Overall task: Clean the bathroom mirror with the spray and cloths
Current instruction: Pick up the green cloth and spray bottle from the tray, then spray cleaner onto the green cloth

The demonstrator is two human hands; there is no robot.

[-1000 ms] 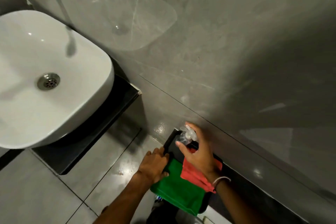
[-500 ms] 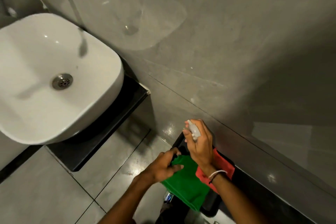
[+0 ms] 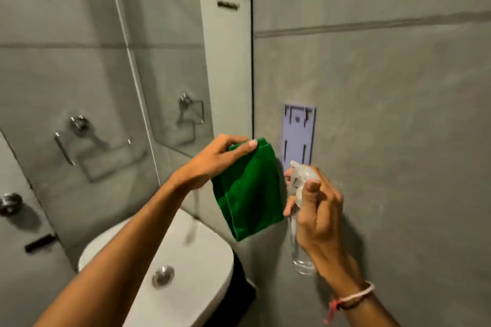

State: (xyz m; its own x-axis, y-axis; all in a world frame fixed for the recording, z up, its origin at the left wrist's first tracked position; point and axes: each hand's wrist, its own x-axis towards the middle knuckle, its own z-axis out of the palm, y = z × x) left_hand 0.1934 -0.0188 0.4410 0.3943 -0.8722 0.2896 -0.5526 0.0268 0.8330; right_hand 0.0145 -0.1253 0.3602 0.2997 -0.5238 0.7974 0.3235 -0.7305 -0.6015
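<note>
My left hand (image 3: 215, 159) pinches the top edge of a folded green cloth (image 3: 249, 191), which hangs down in front of the wall. Just to its right, my right hand (image 3: 316, 210) grips a clear spray bottle (image 3: 300, 249) by its neck, a finger near the white trigger head. The bathroom mirror (image 3: 106, 66) fills the upper left, its right edge just left of the cloth. The red cloth is out of view.
A white basin (image 3: 186, 268) with a metal drain sits below the mirror, under my left forearm. A lilac wall bracket (image 3: 299, 135) is fixed to the grey wall behind the bottle. The mirror reflects a glass panel and a towel ring.
Both hands rose from the black tray on the floor to chest height, the left lifting the green cloth, the right lifting the spray bottle. My view swung up from the floor to the mirror.
</note>
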